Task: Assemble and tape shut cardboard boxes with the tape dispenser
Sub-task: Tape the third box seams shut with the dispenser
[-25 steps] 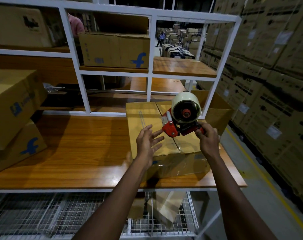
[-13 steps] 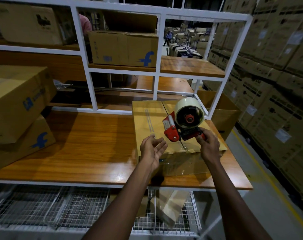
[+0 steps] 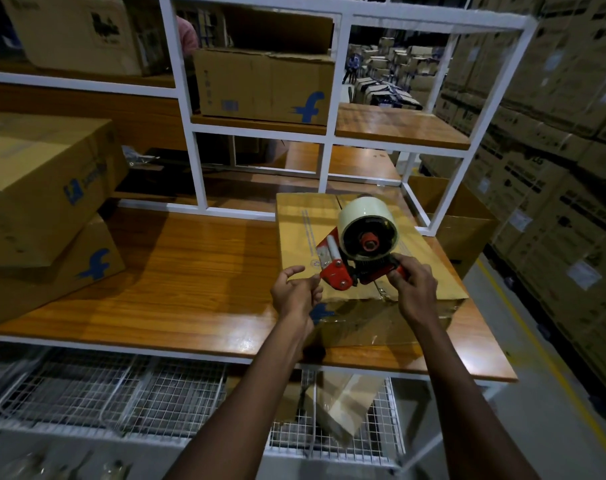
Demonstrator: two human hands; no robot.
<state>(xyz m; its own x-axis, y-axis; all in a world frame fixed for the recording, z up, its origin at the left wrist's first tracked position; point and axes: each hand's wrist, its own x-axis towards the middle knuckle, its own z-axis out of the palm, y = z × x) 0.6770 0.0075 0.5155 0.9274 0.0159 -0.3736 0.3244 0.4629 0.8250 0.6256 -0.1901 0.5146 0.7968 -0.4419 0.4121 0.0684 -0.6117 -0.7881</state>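
Head view: red tape dispenser (image 3: 336,273) carries a wide pale roll (image 3: 365,210).

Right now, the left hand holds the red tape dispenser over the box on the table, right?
Wrong hand: the right hand holds the dispenser over the box on the table; the left hand hovers beside it. The head view shows it.

Bare wood in the middle of the table (image 3: 190,271) leaves a wide open path for a hand. A pile of two big boxes (image 3: 41,202) blocks the left side. The white frame (image 3: 324,168) closes off the back with its bars. The cardboard box (image 3: 301,230) fills the right end, and the tape dispenser (image 3: 360,251) is held over it.
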